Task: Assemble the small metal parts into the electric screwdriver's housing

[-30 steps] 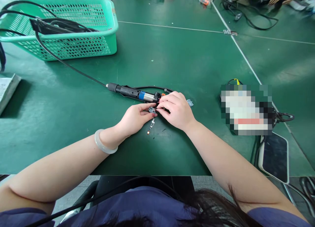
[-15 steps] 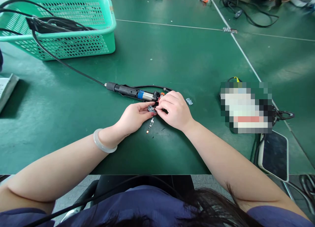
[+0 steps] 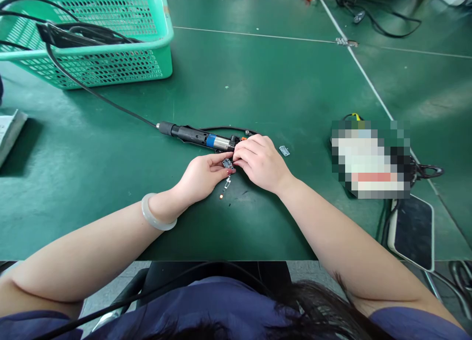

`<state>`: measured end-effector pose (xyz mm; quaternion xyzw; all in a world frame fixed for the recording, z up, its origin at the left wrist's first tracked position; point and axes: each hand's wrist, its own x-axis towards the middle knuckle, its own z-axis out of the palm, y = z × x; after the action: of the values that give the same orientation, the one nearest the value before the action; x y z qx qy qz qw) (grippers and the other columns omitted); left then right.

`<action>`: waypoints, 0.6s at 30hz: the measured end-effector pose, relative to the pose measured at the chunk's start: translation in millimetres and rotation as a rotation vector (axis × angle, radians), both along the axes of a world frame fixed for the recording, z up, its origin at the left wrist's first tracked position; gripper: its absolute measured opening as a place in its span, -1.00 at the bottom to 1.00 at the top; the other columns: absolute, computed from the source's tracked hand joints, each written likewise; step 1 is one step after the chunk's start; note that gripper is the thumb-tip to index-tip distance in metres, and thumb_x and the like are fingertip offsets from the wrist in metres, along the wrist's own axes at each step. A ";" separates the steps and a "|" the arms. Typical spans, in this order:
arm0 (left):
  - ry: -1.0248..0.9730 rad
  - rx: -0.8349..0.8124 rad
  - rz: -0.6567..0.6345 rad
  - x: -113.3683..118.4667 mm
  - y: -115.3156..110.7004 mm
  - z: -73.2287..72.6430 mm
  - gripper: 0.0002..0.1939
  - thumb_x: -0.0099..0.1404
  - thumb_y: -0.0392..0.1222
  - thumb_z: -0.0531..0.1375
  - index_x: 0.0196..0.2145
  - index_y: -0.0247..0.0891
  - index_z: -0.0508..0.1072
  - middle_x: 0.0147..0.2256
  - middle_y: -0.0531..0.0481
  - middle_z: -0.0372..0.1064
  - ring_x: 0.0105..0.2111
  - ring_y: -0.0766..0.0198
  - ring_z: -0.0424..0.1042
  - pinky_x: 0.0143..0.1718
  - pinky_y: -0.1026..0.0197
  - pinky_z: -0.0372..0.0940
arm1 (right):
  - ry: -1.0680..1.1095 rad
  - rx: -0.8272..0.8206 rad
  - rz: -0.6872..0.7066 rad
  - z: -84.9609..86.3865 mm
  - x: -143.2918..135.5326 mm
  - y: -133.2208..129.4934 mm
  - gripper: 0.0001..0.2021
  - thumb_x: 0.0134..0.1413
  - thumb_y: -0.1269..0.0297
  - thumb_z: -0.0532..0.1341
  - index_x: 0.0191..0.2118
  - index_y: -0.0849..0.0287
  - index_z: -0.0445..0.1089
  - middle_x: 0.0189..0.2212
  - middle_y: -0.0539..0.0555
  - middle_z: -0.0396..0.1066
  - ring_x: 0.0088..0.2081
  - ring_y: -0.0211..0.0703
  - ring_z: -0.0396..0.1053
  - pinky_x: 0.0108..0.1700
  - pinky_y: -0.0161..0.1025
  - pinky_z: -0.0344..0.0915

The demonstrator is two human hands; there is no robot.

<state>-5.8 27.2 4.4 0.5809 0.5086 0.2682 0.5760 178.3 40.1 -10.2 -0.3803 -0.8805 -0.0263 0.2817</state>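
Observation:
My left hand [image 3: 202,175] pinches a small grey part [image 3: 227,164] with tiny cutouts between thumb and fingers. Close against it, my right hand [image 3: 260,163] has its thumb and fingertips pressed together at the part's right side; what they hold, if anything, is hidden. Just beyond my fingers lies a disassembled black tool with a bare metal motor [image 3: 222,143] and a blue band, its right end covered by my right hand. Below the fingertips a small silver metal piece [image 3: 227,183] and a tiny copper-coloured piece [image 3: 221,197] lie on the green table [image 3: 258,84].
Another small grey part [image 3: 284,150] lies right of my right hand. A green basket [image 3: 110,64] with black cables stands at the back left. A phone [image 3: 412,231] and a blurred-out object [image 3: 370,160] lie on the right. A black cord [image 3: 110,103] runs from basket to tool.
My right fingertips have shifted slightly and closed in by the small grey part. My left hand keeps hold of it, nearly unmoved. The view has tilted a little.

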 end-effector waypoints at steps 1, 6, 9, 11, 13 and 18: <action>0.005 0.008 -0.004 0.2 -0.1 0.3 -0.49 0.16 -0.17 0.26 0.08 -0.27 0.40 -0.11 -0.01 0.52 -0.06 0.13 0.46 0.07 0.14 0.28 | 0.001 -0.010 0.003 -0.2 0.1 -0.1 -0.91 0.15 0.41 0.20 -0.38 0.16 0.40 -0.26 0.04 0.48 -0.19 -0.09 0.24 -0.14 -0.12 0.16; 0.018 0.024 -0.026 0.1 -0.7 1.6 -0.50 0.17 -0.20 0.23 0.09 -0.21 0.40 -0.15 0.03 0.53 -0.09 0.15 0.47 0.03 0.15 0.30 | 0.021 -0.056 0.005 -2.4 0.7 0.9 -0.91 0.10 0.44 0.22 -0.39 0.13 0.41 -0.25 0.01 0.47 -0.16 -0.09 0.23 -0.11 -0.10 0.14; 0.077 0.034 -0.047 -0.8 -1.3 1.5 -0.46 0.17 -0.19 0.22 0.13 -0.20 0.36 -0.30 0.06 0.55 -0.23 0.19 0.50 -0.08 0.16 0.35 | 0.033 -0.025 0.020 -3.8 1.6 2.3 -0.91 0.10 0.42 0.25 -0.41 0.13 0.44 -0.27 0.01 0.48 -0.18 -0.10 0.23 -0.13 -0.11 0.14; 0.122 0.044 -0.058 -1.1 -1.7 1.5 -0.44 0.16 -0.16 0.23 0.14 -0.19 0.34 -0.43 0.09 0.51 -0.36 0.23 0.48 -0.18 0.17 0.36 | 0.037 -0.009 0.024 -4.2 2.5 2.9 -0.89 0.10 0.39 0.25 -0.43 0.12 0.46 -0.28 0.00 0.48 -0.18 -0.11 0.22 -0.14 -0.11 0.15; 0.129 0.042 -0.061 -0.4 -2.0 2.4 -0.42 0.16 -0.15 0.23 0.15 -0.20 0.34 -0.47 0.11 0.47 -0.42 0.26 0.44 -0.23 0.18 0.36 | 0.031 -0.009 0.021 -3.9 3.4 3.2 -0.84 0.13 0.38 0.23 -0.45 0.10 0.48 -0.30 0.00 0.48 -0.18 -0.11 0.22 -0.15 -0.09 0.14; 0.104 0.021 -0.032 3.4 -2.9 6.8 -0.42 0.14 -0.23 0.23 0.14 -0.30 0.34 -0.40 0.04 0.49 -0.33 0.25 0.47 -0.14 0.19 0.35 | 0.022 0.014 0.041 -2.0 4.8 3.2 -0.76 0.18 0.37 0.18 -0.48 0.07 0.50 -0.35 0.00 0.47 -0.21 -0.12 0.23 -0.17 -0.09 0.13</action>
<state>-2.5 24.3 11.2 0.6083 0.5256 0.2339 0.5469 183.1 43.3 -12.2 -0.3607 -0.8848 -0.0224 0.2942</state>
